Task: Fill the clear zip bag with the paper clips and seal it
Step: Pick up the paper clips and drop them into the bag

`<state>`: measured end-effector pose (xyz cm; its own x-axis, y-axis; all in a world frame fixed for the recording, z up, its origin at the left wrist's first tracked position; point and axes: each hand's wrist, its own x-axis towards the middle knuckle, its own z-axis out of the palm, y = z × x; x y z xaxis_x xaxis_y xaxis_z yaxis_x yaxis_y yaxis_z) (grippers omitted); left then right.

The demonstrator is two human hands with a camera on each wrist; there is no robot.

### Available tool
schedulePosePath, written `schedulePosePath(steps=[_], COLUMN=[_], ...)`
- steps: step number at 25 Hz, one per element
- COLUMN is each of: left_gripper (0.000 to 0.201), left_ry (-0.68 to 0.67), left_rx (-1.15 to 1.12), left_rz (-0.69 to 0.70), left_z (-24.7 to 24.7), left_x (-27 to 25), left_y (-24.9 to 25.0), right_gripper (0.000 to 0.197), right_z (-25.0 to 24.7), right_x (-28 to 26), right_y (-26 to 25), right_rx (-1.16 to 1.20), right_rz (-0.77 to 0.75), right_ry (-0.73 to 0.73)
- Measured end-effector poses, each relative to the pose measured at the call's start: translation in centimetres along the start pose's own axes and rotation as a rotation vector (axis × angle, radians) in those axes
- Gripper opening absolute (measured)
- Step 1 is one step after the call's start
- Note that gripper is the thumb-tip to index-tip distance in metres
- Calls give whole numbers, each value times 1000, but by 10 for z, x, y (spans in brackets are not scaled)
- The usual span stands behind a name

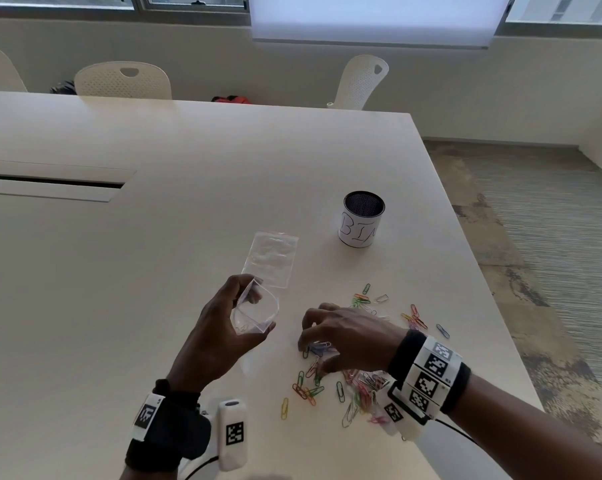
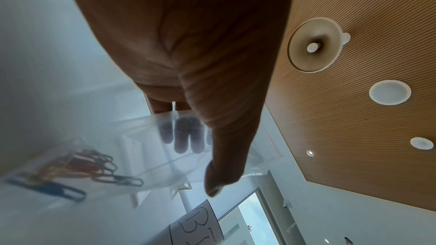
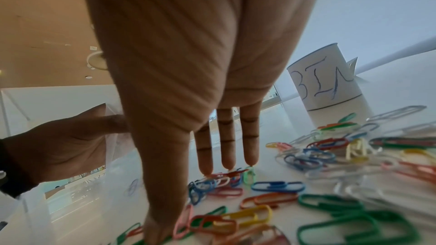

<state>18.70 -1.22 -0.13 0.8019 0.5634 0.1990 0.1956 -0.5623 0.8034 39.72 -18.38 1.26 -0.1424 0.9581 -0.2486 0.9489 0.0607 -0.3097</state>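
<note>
My left hand (image 1: 258,306) holds a clear zip bag (image 1: 251,323) up off the table with its mouth gaping toward the right. In the left wrist view my thumb (image 2: 219,165) lies on the near side of the bag (image 2: 141,146), and my fingers show through the plastic. A few paper clips (image 2: 78,167) sit in its bottom. Coloured paper clips (image 1: 358,389) are scattered on the white table. My right hand (image 1: 313,356) is arched over them beside the bag. Its straight fingertips (image 3: 227,165) touch a small cluster of clips (image 3: 219,181), with the thumb set apart.
A flat clear bag with a red strip (image 1: 273,258) lies on the table just beyond the held bag. A mesh cup labelled BIN (image 1: 361,220) stands behind the clips. The table's right edge (image 1: 472,258) runs close past the pile. White chairs stand along the far side.
</note>
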Motion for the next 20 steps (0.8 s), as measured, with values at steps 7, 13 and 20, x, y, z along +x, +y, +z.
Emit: schedulePosePath(steps=[7,13,20], left_gripper=[63,62,58], left_ry=[-21,-29,-37], left_rx=[-7,-17,-45], left_rz=[4,4,14], left_z=[6,10,15], left_x=[2,3,5], left_y=[1,3,6], right_gripper=[19,18,6], right_z=[4,7,-8], right_x=[-8,0,-7], right_y=[-6,-8,17], right_rx=[-30,-66,457], right_rz=[0,79,311], right_ry=[65,114,355])
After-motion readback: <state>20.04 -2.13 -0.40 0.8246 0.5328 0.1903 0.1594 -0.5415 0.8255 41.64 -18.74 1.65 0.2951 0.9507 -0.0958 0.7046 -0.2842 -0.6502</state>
